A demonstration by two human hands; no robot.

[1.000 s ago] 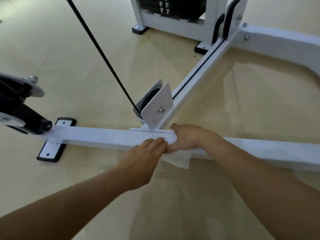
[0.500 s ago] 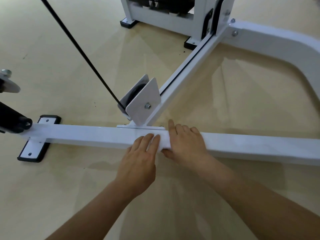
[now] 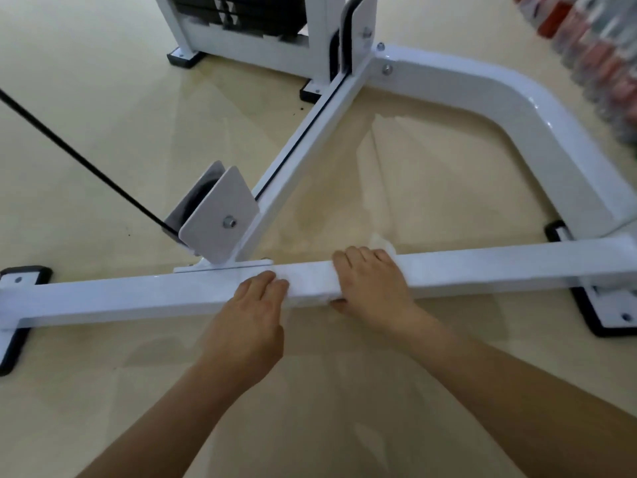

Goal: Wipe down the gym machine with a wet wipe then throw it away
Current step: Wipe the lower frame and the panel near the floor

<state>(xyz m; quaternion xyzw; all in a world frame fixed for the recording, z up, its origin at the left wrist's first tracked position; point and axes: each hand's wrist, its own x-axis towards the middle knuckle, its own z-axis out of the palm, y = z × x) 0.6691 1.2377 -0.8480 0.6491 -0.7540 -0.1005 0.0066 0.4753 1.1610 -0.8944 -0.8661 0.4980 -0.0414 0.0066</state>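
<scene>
Head view, the only one, looks down on the white frame of the gym machine [image 3: 510, 94] spread over a pale floor [image 3: 103, 98]. Nearest the person lies its low crossbar [image 3: 120, 298], a square tube running left to right across the picture and climbing slightly toward the right, where it ends at a black rubber foot [image 3: 606, 313].

The wet wipe [image 3: 310, 282] is draped over the top and near face of this tube, between the two hands. Its long axis lies along the bar, so it points left and right as the bar does. White on white paint, its edges are hard to trace. A small pale fold seems to peek out beyond the right knuckles, but that is uncertain.

The right hand [image 3: 372, 284] wraps the tube, fingers hooked over the far edge and thumb [image 3: 339, 304] tucked under the near one, clamping the wipe to the metal. That grip looks chosen so that three faces get rubbed in one pass along the bar. The left hand [image 3: 248, 319] holds nothing: its fingertips [image 3: 272, 281] lie nearly flat on the bar top at the wipe's left end, seemingly pinning the trailing end so the cloth stays stretched rather than bunching.

Just behind the hands a pulley bracket [image 3: 220, 215] stands where a second tube joins the crossbar, and a black cable [image 3: 69, 150] slants up from it toward the left.
</scene>
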